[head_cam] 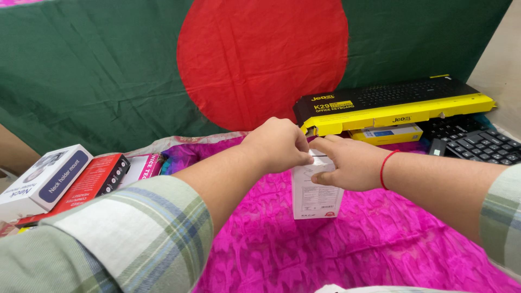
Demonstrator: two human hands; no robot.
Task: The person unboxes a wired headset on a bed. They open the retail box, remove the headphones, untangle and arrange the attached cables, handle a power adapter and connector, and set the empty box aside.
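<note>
A small white carton (316, 196) stands upright on the bright pink cloth (380, 239) at the middle of the view. My left hand (279, 144) is bunched over its top, fingertips pinching at the upper flap. My right hand (350, 163), with a red thread round the wrist, grips the carton's upper right side and holds it steady. The carton's top is hidden under both hands. Both my forearms wear pale plaid sleeves.
A long yellow and black keyboard box (391, 106) lies behind, over a smaller yellow box (386, 133). A black keyboard (477, 142) sits at the right edge. White and red boxes (59, 182) are stacked at the left. A green and red cloth (163, 65) hangs behind.
</note>
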